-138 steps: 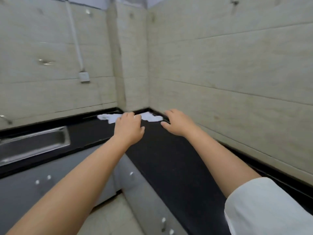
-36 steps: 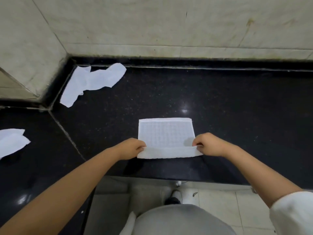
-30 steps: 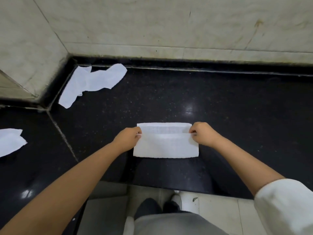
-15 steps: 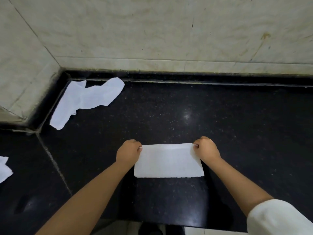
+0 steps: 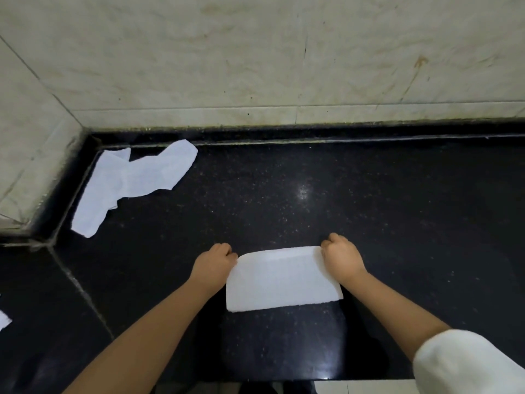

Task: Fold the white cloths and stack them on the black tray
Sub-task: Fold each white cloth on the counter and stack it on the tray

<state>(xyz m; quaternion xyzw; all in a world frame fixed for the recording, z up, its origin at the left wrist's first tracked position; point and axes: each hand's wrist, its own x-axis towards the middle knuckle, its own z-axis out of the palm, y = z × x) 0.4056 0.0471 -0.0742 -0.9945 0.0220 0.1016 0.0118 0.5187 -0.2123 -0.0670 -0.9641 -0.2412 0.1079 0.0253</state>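
Note:
A white cloth (image 5: 281, 280), folded in half into a wide rectangle, lies on the black countertop (image 5: 369, 211) near its front edge. My left hand (image 5: 214, 261) pinches its far left corner. My right hand (image 5: 342, 258) pinches its far right corner. The far edge of the cloth is slightly raised between the two hands. A second white cloth (image 5: 133, 180) lies crumpled and unfolded at the back left by the wall corner. No black tray is in view.
A tiled wall (image 5: 255, 66) runs along the back and turns forward at the left corner. A scrap of another white cloth (image 5: 4, 319) shows at the left frame edge. The counter's front edge (image 5: 284, 379) lies just below my forearms.
Both hands carried the near edge of the cloth over to the far edge, folding it in half. They still pinch the far corners, and the far edge now sits slightly raised.

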